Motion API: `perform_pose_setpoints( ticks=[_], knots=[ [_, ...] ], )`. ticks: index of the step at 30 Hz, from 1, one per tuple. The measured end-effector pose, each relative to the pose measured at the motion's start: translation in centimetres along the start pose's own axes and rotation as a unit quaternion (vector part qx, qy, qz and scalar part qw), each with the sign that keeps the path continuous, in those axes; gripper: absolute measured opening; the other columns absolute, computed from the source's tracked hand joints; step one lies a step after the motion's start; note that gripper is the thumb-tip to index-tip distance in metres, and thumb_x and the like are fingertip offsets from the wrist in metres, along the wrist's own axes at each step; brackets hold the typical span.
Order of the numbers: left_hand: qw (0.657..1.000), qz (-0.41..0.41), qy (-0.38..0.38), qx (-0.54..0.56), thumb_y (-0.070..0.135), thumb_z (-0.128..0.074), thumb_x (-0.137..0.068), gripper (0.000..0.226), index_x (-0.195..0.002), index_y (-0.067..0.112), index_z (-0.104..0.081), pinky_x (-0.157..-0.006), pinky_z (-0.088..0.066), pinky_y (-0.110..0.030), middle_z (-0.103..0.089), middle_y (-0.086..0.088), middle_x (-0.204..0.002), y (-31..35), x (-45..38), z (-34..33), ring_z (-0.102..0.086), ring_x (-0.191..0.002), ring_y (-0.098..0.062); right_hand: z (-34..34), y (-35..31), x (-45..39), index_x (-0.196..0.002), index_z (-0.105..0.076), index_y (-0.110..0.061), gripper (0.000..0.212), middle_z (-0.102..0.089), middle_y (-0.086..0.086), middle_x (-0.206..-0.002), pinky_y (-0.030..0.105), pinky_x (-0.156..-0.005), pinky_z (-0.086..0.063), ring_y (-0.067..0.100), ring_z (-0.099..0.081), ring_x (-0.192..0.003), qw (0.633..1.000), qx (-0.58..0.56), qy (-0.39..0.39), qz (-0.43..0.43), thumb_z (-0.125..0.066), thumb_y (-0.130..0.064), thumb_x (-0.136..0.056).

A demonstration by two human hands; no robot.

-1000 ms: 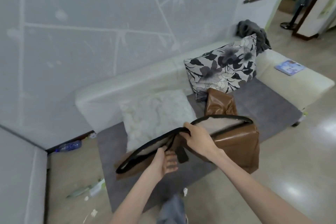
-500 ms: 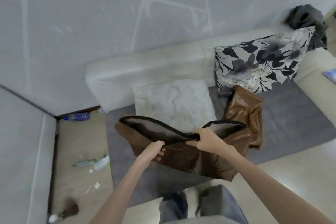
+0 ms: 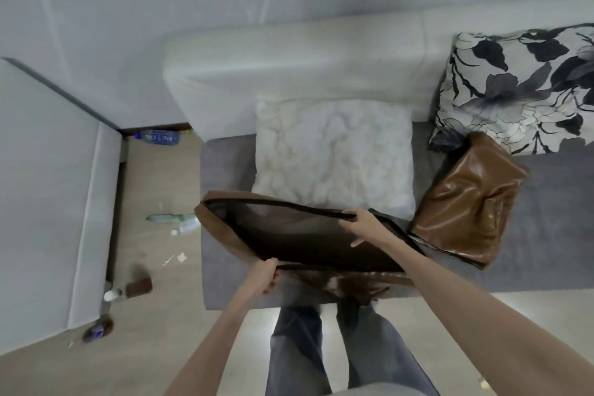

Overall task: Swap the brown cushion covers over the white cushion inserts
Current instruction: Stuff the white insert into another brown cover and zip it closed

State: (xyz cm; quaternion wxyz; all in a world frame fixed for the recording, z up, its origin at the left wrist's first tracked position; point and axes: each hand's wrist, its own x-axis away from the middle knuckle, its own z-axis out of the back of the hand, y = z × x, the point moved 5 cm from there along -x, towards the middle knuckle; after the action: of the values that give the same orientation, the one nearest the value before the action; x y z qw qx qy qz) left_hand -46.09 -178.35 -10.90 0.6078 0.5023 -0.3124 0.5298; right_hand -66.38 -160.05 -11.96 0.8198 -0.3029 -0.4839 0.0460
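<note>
A brown leatherette cushion cover (image 3: 225, 231) with a black zip edge is held wide open over the sofa seat, its dark lining showing. My left hand (image 3: 265, 276) grips the near edge of the opening. My right hand (image 3: 364, 225) holds the far edge, fingers curled over the zip. Just behind the opening lies a bare white cushion insert (image 3: 334, 154) on the seat. A second brown cover (image 3: 466, 202) lies crumpled to the right of the insert.
The white sofa (image 3: 289, 64) has a grey seat pad (image 3: 546, 235). A black-and-white floral cushion (image 3: 520, 83) leans at the back right. A plastic bottle (image 3: 157, 137) and litter (image 3: 173, 222) lie on the floor at left. My legs stand below.
The cover's mouth has been pulled much wider and lowered towards the seat in front of the white insert. My head has tilted down and moved left.
</note>
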Motion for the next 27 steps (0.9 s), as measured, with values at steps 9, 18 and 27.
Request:
perform_pose_setpoints(
  ticks=[9, 18, 27],
  knots=[
    [0.991, -0.007, 0.136, 0.012, 0.04, -0.037, -0.099, 0.047, -0.104, 0.0, -0.062, -0.076, -0.04, -0.034, -0.064, -0.017, -0.099, 3.8, -3.3, -2.9, -0.061, -0.095, -0.033, 1.1, 0.2, -9.8, -0.112, -0.059, 0.001, 0.03, -0.064, 0.021, -0.109, 0.041, -0.079, -0.049, 0.037, -0.061, -0.098, 0.98, 0.189, -0.048, 0.022, -0.04, -0.015, -0.097],
    [0.978, 0.019, 0.201, 0.06, 0.033, -0.044, -0.098, 0.022, -0.089, 0.015, -0.052, -0.081, -0.04, -0.033, -0.057, -0.004, -0.089, 7.9, -7.5, -6.3, -0.052, -0.081, -0.02, 1.7, 0.8, -20.6, -0.104, -0.06, 0.0, 0.029, -0.067, 0.019, -0.106, 0.04, -0.078, -0.05, 0.034, -0.064, -0.093, 0.948, 0.295, -0.108, 0.052, -0.042, -0.022, -0.099],
    [0.942, -0.02, 0.33, 0.065, 0.024, -0.055, -0.095, 0.02, -0.105, 0.007, -0.058, -0.071, -0.039, -0.037, -0.066, -0.02, -0.09, 9.6, -12.8, -6.2, -0.061, -0.089, -0.045, 11.9, -5.7, -33.6, -0.102, -0.064, -0.014, 0.039, -0.066, 0.01, -0.105, 0.033, -0.081, -0.042, 0.029, -0.06, -0.104, 0.936, 0.327, 0.05, 0.122, -0.045, -0.046, -0.094]
  ],
)
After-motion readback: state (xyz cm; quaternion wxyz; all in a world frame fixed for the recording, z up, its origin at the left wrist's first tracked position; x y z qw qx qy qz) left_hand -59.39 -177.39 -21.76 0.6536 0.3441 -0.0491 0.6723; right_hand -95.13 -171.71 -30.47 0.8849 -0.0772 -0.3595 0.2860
